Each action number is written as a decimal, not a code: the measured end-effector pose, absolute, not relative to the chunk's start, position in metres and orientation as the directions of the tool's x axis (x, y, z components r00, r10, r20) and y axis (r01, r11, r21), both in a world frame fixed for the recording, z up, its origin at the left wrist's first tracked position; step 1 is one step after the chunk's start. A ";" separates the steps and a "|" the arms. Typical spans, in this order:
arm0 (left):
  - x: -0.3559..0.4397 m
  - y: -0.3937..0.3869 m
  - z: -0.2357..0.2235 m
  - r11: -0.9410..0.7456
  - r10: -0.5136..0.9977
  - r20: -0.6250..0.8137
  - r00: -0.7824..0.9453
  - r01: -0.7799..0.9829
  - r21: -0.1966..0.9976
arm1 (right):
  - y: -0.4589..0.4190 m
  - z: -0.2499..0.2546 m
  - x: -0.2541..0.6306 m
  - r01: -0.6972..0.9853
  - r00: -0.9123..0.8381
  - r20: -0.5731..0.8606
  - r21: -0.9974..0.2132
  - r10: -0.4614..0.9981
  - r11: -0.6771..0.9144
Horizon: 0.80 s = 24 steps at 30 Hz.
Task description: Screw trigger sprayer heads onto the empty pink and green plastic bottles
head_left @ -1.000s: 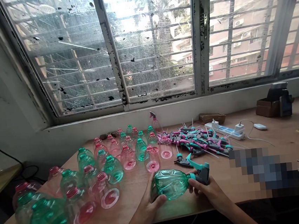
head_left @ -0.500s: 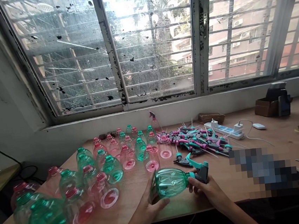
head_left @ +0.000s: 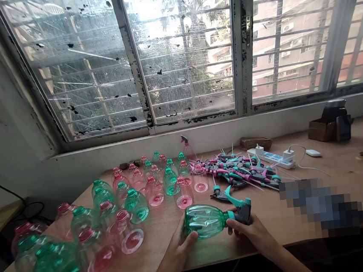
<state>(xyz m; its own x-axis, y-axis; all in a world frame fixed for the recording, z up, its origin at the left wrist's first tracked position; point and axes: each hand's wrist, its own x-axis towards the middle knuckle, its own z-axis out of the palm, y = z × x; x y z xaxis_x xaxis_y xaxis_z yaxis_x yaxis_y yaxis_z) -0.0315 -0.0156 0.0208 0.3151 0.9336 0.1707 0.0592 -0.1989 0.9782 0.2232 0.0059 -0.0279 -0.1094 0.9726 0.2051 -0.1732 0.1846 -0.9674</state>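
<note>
A clear green spray bottle (head_left: 205,222) lies sideways in the air above the table's front edge. My left hand (head_left: 178,248) is closed around its base end, thumb along the lower side. At the neck sits a black and teal trigger sprayer (head_left: 244,212), and my right hand (head_left: 253,231) grips it at the teal collar, fingers partly hidden behind. Just beyond the bottle lies a loose trigger sprayer (head_left: 219,195). Farther back is a heap of pink, teal and black trigger sprayers (head_left: 239,168) with thin tubes sticking out.
Several open green and pink bottles (head_left: 137,205) stand upright on the left of the table. A pink bottle with a sprayer (head_left: 186,147) stands by the wall. Toward the right are a power strip (head_left: 275,158), a cardboard box (head_left: 322,130) and a blurred-out dark item (head_left: 323,208).
Both hands and the bottle have shifted slightly left. My left thumb sits a little higher and farther left; both hands keep their hold.
</note>
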 end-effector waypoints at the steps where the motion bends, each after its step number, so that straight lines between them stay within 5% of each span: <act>1: -0.032 -0.016 0.021 -0.206 0.933 0.177 0.312 0.063 0.976 | 0.006 -0.027 0.223 -0.173 -0.107 0.203 -0.968 0.973 0.183; 11: -0.027 -0.020 0.015 -0.112 0.906 0.149 0.397 -0.116 0.987 | 0.008 -0.028 0.225 -0.228 -0.082 0.180 -0.961 0.980 0.157; 20: -0.034 -0.019 0.021 -0.172 0.941 0.131 0.313 0.106 0.979 | 0.009 -0.030 0.225 -0.245 -0.099 0.194 -0.955 0.976 0.165; 24: -0.029 -0.020 0.023 -0.139 0.926 0.110 0.360 0.056 0.989 | 0.008 -0.026 0.224 -0.274 -0.065 0.186 -0.948 0.980 0.162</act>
